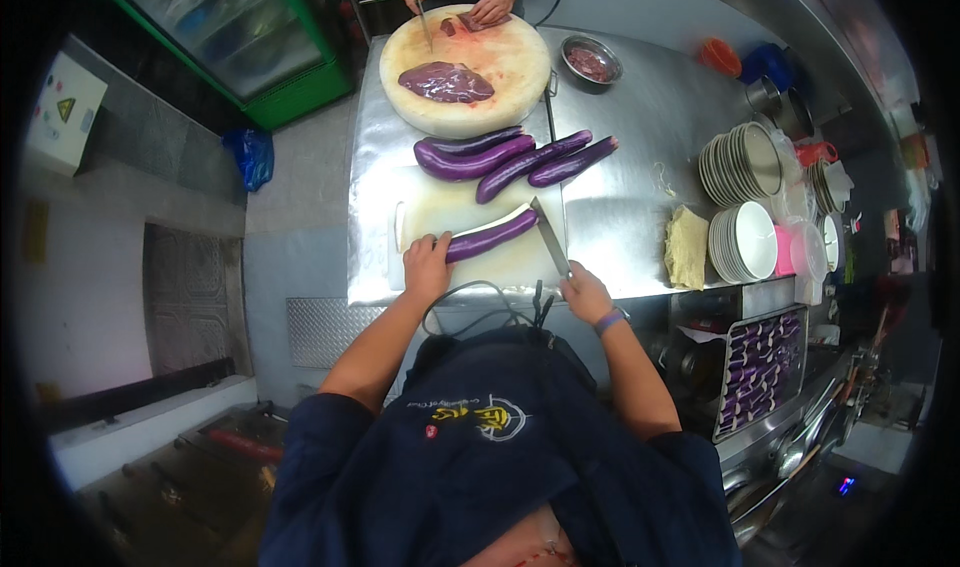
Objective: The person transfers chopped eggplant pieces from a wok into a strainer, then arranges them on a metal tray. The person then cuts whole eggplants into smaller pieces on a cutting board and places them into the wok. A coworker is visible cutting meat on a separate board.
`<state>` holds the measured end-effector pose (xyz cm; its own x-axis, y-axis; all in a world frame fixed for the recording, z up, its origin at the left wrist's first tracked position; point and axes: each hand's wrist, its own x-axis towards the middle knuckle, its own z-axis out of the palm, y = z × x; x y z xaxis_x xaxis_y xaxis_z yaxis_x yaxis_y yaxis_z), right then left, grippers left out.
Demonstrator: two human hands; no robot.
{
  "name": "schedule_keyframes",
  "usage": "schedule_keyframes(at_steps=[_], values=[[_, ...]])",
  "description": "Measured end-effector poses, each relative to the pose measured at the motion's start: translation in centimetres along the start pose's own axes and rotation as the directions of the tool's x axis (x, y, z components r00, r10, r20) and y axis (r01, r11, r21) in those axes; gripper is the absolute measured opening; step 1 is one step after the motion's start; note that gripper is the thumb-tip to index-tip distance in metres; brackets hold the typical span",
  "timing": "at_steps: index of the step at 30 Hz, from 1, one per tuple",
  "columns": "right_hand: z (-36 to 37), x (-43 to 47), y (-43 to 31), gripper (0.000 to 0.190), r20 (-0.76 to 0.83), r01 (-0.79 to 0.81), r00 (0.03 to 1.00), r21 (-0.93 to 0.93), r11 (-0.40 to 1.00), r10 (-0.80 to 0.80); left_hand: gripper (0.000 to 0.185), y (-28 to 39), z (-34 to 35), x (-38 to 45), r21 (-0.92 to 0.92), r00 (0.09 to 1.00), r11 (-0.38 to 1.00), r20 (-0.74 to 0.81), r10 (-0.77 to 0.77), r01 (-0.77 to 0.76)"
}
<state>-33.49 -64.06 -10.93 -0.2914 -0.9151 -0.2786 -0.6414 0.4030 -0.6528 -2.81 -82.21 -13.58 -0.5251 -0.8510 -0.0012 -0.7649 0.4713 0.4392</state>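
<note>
A long purple eggplant, split lengthwise with a strip of white flesh showing along its far side, lies on a pale rectangular cutting board. My left hand grips its left end. In my right hand is the handle of a kitchen knife, whose blade points away from me, its tip beside the eggplant's right end. Beyond these, several whole eggplants lie side by side, partly over the board's far edge.
Across the steel table, a co-worker's hands cut meat on a round chopping block. A metal bowl of meat, a folded cloth and stacked plates stand right. A tray of cut eggplant sits lower right.
</note>
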Motion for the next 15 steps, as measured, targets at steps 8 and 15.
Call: schedule_keyframes(at_steps=[8,15], values=[[-1.6,-1.7,-3.1,0.036,-0.229,0.006,0.973,0.028,1.000,0.001,0.067,1.2,0.1,1.1,-0.005,0.998,0.999,0.041,0.038,-0.038],[0.8,-0.7,-6.3,0.040,-0.167,0.019,0.985,-0.107,0.994,-0.037,0.074,-0.6,-0.6,0.5,-0.133,0.998,0.990,0.044,0.040,-0.034]])
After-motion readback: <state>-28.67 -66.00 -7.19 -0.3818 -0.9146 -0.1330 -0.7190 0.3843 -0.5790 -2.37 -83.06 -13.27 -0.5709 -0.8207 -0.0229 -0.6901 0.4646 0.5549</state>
